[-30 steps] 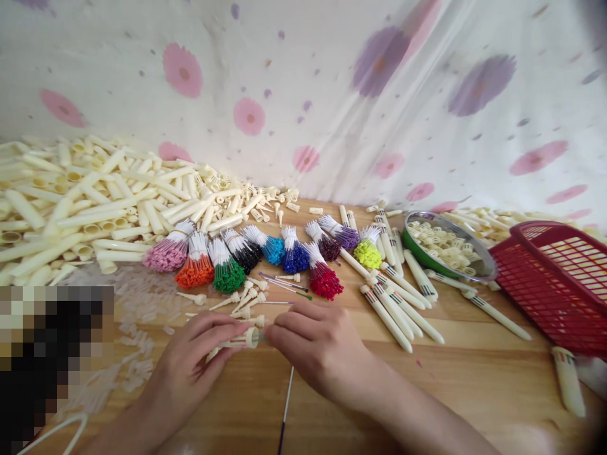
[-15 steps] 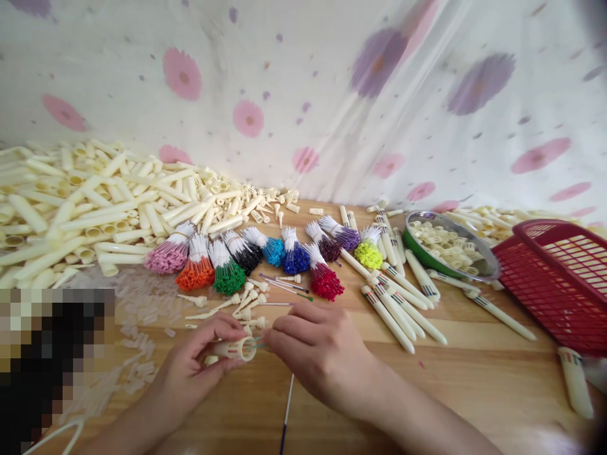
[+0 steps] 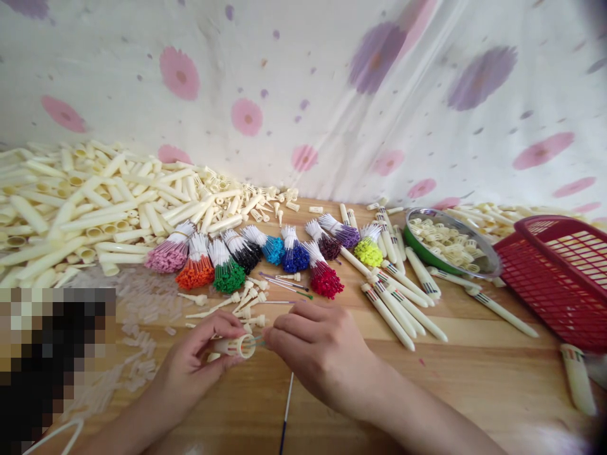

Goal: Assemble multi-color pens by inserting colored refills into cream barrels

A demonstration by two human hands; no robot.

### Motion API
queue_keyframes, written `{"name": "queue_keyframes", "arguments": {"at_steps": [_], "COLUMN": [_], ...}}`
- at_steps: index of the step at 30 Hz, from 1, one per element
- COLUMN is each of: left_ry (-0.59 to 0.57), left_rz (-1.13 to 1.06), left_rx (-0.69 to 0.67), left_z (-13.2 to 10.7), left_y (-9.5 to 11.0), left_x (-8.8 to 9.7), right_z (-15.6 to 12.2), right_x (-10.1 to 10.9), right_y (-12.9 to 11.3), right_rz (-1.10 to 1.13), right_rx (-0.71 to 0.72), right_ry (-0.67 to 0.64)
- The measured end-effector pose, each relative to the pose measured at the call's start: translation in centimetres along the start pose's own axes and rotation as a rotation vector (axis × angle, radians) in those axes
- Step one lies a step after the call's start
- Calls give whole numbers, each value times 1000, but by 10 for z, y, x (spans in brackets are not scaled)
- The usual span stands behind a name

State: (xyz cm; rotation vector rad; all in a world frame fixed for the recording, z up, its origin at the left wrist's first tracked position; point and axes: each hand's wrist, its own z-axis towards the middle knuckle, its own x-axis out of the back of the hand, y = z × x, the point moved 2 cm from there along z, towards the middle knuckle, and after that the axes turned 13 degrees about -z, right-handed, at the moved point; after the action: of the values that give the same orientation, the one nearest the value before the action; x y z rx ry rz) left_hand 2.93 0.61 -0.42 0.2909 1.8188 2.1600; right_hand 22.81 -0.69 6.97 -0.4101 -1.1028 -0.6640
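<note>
My left hand (image 3: 196,360) is closed around a cream pen barrel (image 3: 230,346) with coloured marks in its slots. The barrel's round open end faces right. At that mouth, my right hand (image 3: 322,354) pinches thin blue-green rods (image 3: 258,340), which look like pen refills; their far ends are hidden by the fingers. Below the right hand lies a single refill (image 3: 286,411), white with a dark blue end. Several cream plugs with tapered tails (image 3: 246,297) lie just beyond the left hand, and loose refills (image 3: 287,284) rest beside them.
Bundles of coloured refills (image 3: 294,253) stand in a row across the table. A large heap of cream barrels (image 3: 95,202) fills the left. Pens (image 3: 389,313) lie to the right, near a green-sided bowl (image 3: 412,251) of slotted parts and a red basket (image 3: 531,284). A flowered curtain (image 3: 303,76) hangs behind.
Both hands keep nearly the same place and grip, with the rods still at the barrel's mouth. The camera view has shifted very slightly.
</note>
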Motion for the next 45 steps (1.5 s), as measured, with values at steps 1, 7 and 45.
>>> {"name": "queue_keyframes", "arguments": {"at_steps": [1, 7, 45], "left_ry": [1, 15, 421], "left_rz": [-6, 2, 9], "left_rx": [3, 11, 177], "left_z": [0, 2, 9], "left_y": [0, 0, 5], "left_x": [0, -1, 31], "right_z": [0, 1, 52], "right_x": [0, -2, -68], "right_y": [0, 0, 12], "right_rz": [10, 47, -83], "right_rx": [3, -11, -522], "right_ry": [-4, 9, -348]}}
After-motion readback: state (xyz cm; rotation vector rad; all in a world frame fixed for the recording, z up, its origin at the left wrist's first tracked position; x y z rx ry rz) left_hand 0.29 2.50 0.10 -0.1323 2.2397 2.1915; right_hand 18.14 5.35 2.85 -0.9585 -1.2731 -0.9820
